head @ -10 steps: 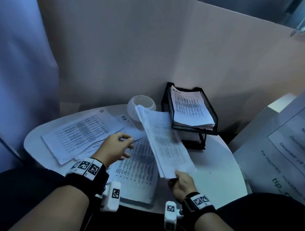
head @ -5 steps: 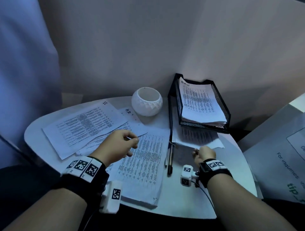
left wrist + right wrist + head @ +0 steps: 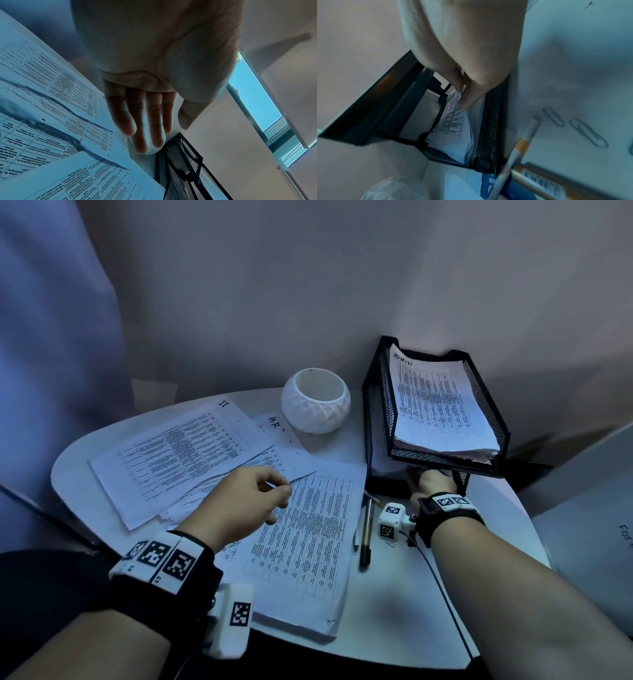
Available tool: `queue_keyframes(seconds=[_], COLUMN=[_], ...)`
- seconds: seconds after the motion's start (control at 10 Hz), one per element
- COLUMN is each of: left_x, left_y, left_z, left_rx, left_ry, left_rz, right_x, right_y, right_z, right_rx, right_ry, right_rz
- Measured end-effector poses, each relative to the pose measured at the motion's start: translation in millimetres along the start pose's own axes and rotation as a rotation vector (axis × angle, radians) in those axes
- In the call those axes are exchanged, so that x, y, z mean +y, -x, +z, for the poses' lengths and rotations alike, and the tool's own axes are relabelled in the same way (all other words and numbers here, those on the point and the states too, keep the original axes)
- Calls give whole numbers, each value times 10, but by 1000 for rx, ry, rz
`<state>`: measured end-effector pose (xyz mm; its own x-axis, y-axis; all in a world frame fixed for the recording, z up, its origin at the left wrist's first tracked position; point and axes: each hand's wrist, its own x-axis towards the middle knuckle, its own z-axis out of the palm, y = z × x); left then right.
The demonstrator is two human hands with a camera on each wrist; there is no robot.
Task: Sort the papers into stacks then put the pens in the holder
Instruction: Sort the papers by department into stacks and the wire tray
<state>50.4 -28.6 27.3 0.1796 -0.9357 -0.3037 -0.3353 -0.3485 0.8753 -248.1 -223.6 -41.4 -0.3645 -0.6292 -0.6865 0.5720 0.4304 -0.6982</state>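
Observation:
My right hand [image 3: 428, 479] reaches under the top tier of the black mesh tray [image 3: 375, 405]. There thumb and fingers of my right hand [image 3: 462, 94] pinch a stack of printed papers [image 3: 453, 129] lying in the lower tier. The top tier holds a stack marked ADMIN [image 3: 442, 409]. My left hand [image 3: 277, 491] hovers over the loose sheets [image 3: 181, 453] and the thick stack [image 3: 308, 535], its fingers [image 3: 144, 128] relaxed and holding nothing. Two pens [image 3: 365, 529] lie between the thick stack and my right wrist. The white faceted holder [image 3: 315, 402] stands behind them with nothing visible in it.
Two paperclips [image 3: 589, 132] lie on the white round table [image 3: 411, 618] near the pens [image 3: 522, 142]. Walls close the corner behind the tray. A printed poster [image 3: 596, 529] leans at the right edge. A sheet marked HR [image 3: 277, 426] lies beside the holder.
My right hand carried a lifted stack of papers from mid-air over to the tray and slid it into the lower tier. The left hand stayed over the sheets.

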Motion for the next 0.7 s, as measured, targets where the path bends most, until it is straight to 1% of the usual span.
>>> queue_keyframes(seconds=[0.1, 0.2, 0.3, 0.4, 0.5, 0.6, 0.7], left_x=[-11, -11, -4, 2, 11, 25, 31], left_y=[-22, -41, -40, -23, 2, 52, 104], left_z=[1, -8, -30, -52, -75, -101, -132], left_rx=[1, 11, 17, 29, 45, 53, 53], left_ry=[-11, -15, -16, -19, -14, -14, -22], left_rz=[-2, -1, 14, 34, 48, 59, 72], right_x=[98, 218, 418, 699, 940, 1127, 1252], right_y=[-34, 122, 363, 474, 614, 724, 863], right_z=[31, -35, -48, -71, -159, -258, -330], right_rx=[-49, -85, -72, -94, -172, -197, -210], right_ry=[-28, 329, 440, 827, 1140, 1331, 1353], right_rz=[-52, -207, -195, -340, -455, -505, -490])
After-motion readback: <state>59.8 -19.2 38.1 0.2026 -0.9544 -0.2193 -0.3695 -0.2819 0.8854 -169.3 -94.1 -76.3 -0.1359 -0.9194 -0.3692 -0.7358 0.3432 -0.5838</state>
